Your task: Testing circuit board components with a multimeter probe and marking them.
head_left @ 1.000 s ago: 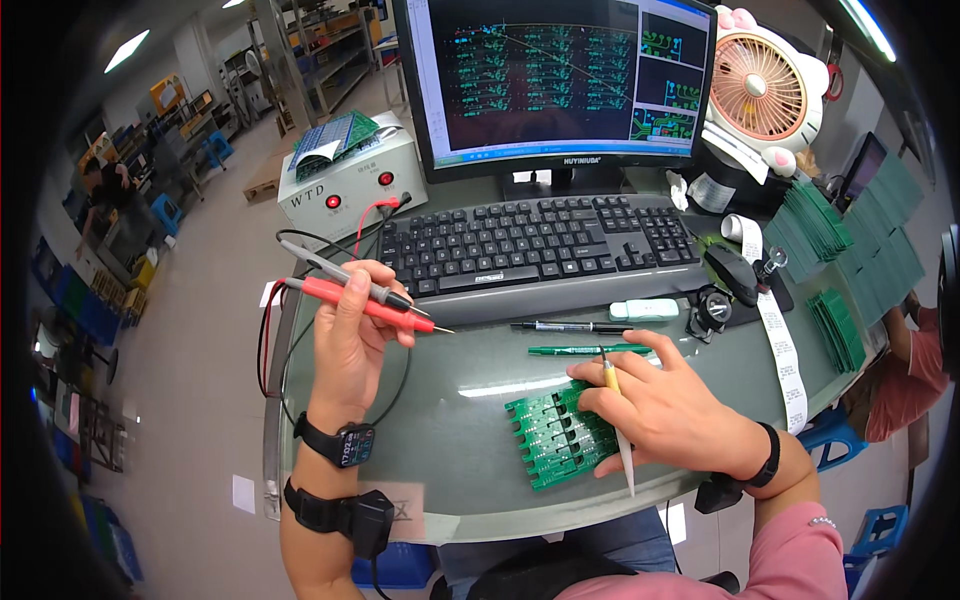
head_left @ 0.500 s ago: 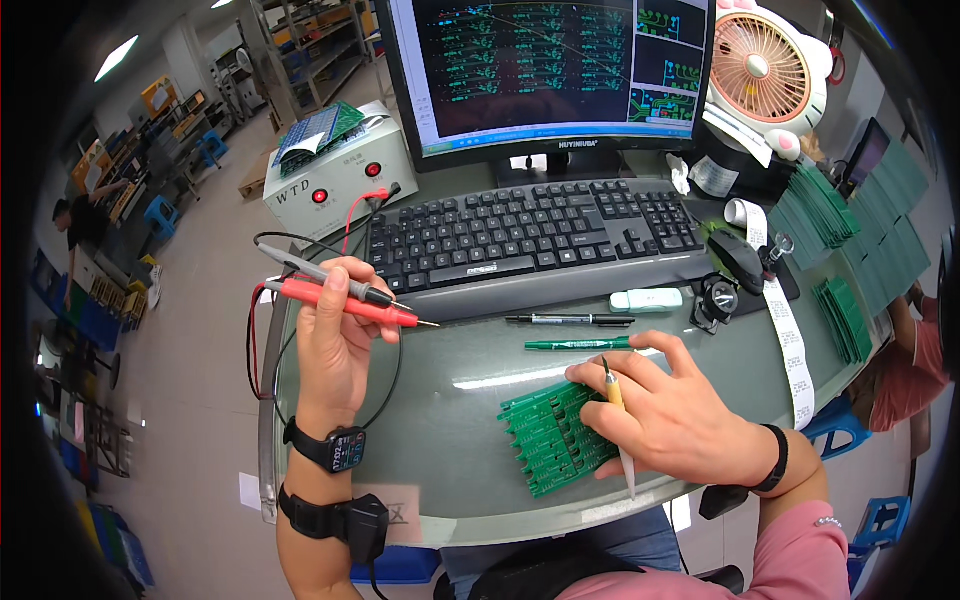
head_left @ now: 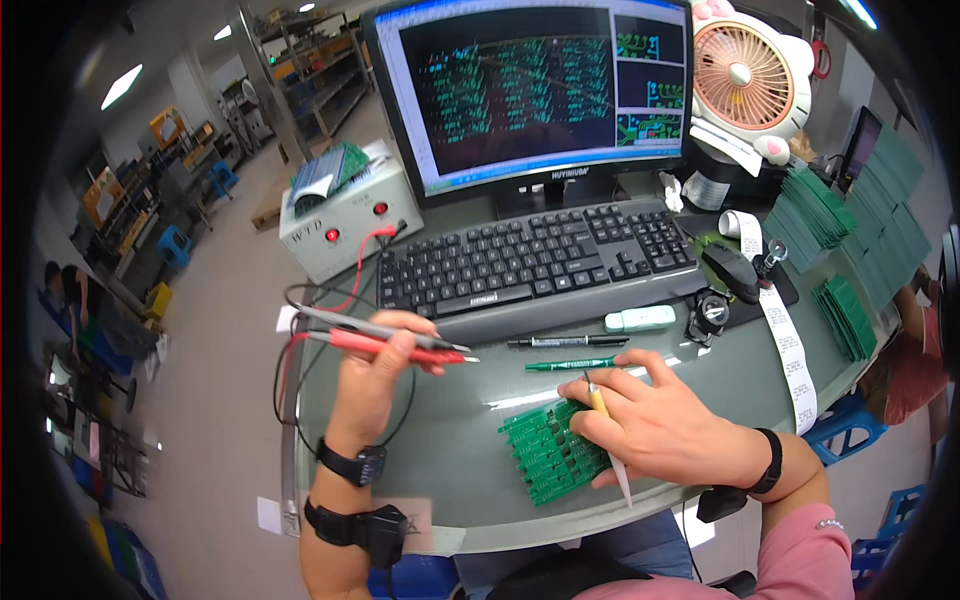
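My left hand (head_left: 372,385) is closed around two test probes, a red one (head_left: 385,347) and a grey one (head_left: 385,328). They lie almost parallel, with their tips pointing right, above the desk and apart from the boards. Thin leads loop back from them. A green circuit board panel (head_left: 545,455) lies near the desk's front edge, seemingly stacked on others. My right hand (head_left: 660,425) rests over its right side, fingertips on the far edge. Between the fingers of that hand stands a slim tool (head_left: 612,450) with a yellow-and-white handle and a dark upper tip.
Behind lie a green marker (head_left: 570,365), a black marker (head_left: 568,341) and a pale green bottle-like item (head_left: 640,318). Further back are a keyboard (head_left: 540,260), monitor (head_left: 510,100) and white tester box (head_left: 350,238). A paper strip (head_left: 790,360), mouse (head_left: 730,270) and boards (head_left: 845,315) occupy the right.
My left hand has moved right and toward the board, carrying both probes, which are now closer to parallel. My right hand stays on the board with the slim tool. The view has tilted slightly.
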`<control>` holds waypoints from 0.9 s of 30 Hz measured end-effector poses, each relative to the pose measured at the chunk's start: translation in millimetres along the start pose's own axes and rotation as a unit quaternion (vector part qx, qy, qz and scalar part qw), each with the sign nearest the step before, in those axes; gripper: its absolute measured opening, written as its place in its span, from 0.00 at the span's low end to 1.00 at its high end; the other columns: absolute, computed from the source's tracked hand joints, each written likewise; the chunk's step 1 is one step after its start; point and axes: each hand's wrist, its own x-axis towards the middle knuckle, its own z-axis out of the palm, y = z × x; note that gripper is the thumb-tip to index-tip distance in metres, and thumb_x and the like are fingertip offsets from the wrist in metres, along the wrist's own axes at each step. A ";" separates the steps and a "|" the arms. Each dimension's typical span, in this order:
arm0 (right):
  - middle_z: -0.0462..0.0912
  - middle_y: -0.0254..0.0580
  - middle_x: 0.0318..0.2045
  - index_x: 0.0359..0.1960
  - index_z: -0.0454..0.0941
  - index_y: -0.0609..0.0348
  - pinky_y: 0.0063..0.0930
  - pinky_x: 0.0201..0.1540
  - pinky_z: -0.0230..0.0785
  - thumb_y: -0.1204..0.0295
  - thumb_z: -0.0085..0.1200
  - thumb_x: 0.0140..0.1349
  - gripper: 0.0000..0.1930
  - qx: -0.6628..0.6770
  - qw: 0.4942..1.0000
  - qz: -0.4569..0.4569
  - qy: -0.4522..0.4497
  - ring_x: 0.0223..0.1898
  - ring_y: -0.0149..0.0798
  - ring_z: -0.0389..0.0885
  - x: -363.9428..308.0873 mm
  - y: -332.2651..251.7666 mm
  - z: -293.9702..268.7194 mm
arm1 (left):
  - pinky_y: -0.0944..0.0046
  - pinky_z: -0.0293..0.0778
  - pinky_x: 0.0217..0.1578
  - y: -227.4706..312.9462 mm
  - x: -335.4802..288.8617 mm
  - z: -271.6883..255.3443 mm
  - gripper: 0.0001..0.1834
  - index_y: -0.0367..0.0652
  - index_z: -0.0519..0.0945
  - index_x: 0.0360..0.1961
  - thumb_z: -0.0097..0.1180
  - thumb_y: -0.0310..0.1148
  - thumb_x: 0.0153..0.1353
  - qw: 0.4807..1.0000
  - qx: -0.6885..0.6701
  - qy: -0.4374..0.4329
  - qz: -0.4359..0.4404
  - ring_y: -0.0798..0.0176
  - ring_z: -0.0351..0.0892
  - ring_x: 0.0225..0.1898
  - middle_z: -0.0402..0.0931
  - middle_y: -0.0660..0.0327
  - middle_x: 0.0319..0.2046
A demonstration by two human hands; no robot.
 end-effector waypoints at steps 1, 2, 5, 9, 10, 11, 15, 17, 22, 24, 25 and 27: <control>0.74 0.43 0.53 0.43 0.68 0.56 0.48 0.58 0.56 0.54 0.68 0.41 0.31 -0.002 1.000 -0.004 0.001 0.56 0.41 0.71 0.1 0.6 -0.8 | 0.67 0.75 0.38 2.6 -1.3 -0.5 0.14 0.37 0.78 0.42 0.48 0.38 0.69 0.998 0.049 -0.026 -0.034 0.66 0.79 0.35 0.78 0.58 0.35; 0.75 0.43 0.53 0.44 0.68 0.56 0.47 0.58 0.57 0.54 0.69 0.40 0.32 0.008 1.000 -0.010 0.008 0.56 0.41 0.72 -0.2 0.8 -1.3 | 0.66 0.73 0.42 4.3 -2.1 2.6 0.16 0.36 0.79 0.40 0.46 0.38 0.69 0.995 0.089 -0.022 -0.041 0.66 0.79 0.37 0.78 0.58 0.36; 0.76 0.40 0.50 0.44 0.69 0.56 0.45 0.56 0.59 0.52 0.70 0.38 0.34 0.014 0.999 -0.024 0.029 0.53 0.39 0.73 -1.1 3.9 1.8 | 0.60 0.66 0.56 -2.5 7.7 13.2 0.21 0.35 0.82 0.38 0.41 0.41 0.70 0.981 0.186 -0.058 0.012 0.59 0.75 0.51 0.80 0.55 0.41; 0.77 0.38 0.47 0.44 0.68 0.55 0.43 0.56 0.59 0.49 0.70 0.39 0.35 -0.001 0.998 -0.031 0.054 0.51 0.39 0.75 -8.7 7.2 -0.8 | 0.56 0.63 0.60 -6.5 18.2 34.3 0.23 0.39 0.83 0.40 0.38 0.44 0.71 0.949 0.293 -0.116 0.001 0.53 0.70 0.59 0.79 0.51 0.45; 0.77 0.38 0.46 0.44 0.68 0.55 0.42 0.56 0.59 0.48 0.69 0.40 0.35 0.001 0.998 -0.037 0.056 0.50 0.38 0.75 -9.4 8.1 -2.8 | 0.55 0.62 0.61 -8.9 21.9 32.8 0.23 0.40 0.83 0.40 0.37 0.44 0.71 0.935 0.322 -0.146 0.024 0.52 0.70 0.58 0.77 0.50 0.48; 0.77 0.38 0.46 0.44 0.68 0.55 0.42 0.56 0.59 0.48 0.69 0.40 0.35 -0.007 0.997 -0.037 0.065 0.50 0.38 0.75 -10.2 9.4 -4.3 | 0.55 0.63 0.60 -8.1 19.5 33.8 0.23 0.42 0.83 0.41 0.37 0.44 0.71 0.925 0.354 -0.140 0.025 0.50 0.71 0.58 0.77 0.50 0.48; 0.78 0.43 0.44 0.45 0.67 0.58 0.40 0.53 0.62 0.46 0.67 0.48 0.34 0.167 0.983 -0.017 0.069 0.46 0.42 0.78 -10.2 19.6 -19.1 | 0.54 0.59 0.62 -8.1 12.3 32.0 0.27 0.39 0.82 0.38 0.33 0.47 0.71 0.980 0.189 -0.057 0.016 0.51 0.73 0.56 0.78 0.49 0.48; 0.78 0.49 0.48 0.45 0.66 0.59 0.42 0.56 0.66 0.53 0.70 0.48 0.33 0.384 0.915 -0.013 0.124 0.52 0.44 0.77 -9.2 30.4 -13.8 | 0.51 0.64 0.60 1.3 10.7 40.7 0.26 0.39 0.80 0.34 0.33 0.46 0.71 0.995 0.080 -0.044 0.042 0.51 0.77 0.50 0.80 0.49 0.42; 0.70 0.51 0.59 0.47 0.63 0.58 0.39 0.67 0.54 0.61 0.70 0.52 0.30 0.632 0.760 -0.031 0.151 0.63 0.43 0.67 9.2 31.7 11.9 | 0.45 0.69 0.53 18.9 -1.8 64.1 0.28 0.37 0.78 0.32 0.33 0.49 0.69 0.936 -0.322 -0.145 -0.009 0.47 0.79 0.42 0.78 0.50 0.34; 0.70 0.47 0.58 0.47 0.64 0.55 0.36 0.69 0.47 0.60 0.69 0.53 0.28 0.699 0.701 -0.016 0.140 0.65 0.39 0.61 14.1 20.5 19.0 | 0.46 0.72 0.50 14.7 -6.1 71.7 0.30 0.35 0.78 0.35 0.34 0.52 0.68 0.912 -0.331 -0.242 -0.023 0.44 0.79 0.42 0.78 0.46 0.35; 0.70 0.42 0.55 0.48 0.63 0.54 0.34 0.67 0.46 0.58 0.70 0.51 0.30 0.659 0.741 0.011 0.131 0.63 0.36 0.61 12.7 22.1 31.0 | 0.48 0.74 0.47 20.1 -12.3 76.5 0.30 0.35 0.78 0.35 0.34 0.52 0.68 0.915 -0.314 -0.246 -0.056 0.45 0.79 0.41 0.78 0.45 0.35; 0.69 0.39 0.52 0.48 0.63 0.54 0.33 0.66 0.46 0.57 0.71 0.49 0.32 0.663 0.737 -0.006 0.135 0.59 0.34 0.61 15.2 13.4 36.0 | 0.52 0.76 0.42 21.9 -17.6 78.4 0.29 0.35 0.78 0.34 0.35 0.52 0.68 0.919 -0.310 -0.233 -0.073 0.49 0.80 0.34 0.78 0.46 0.33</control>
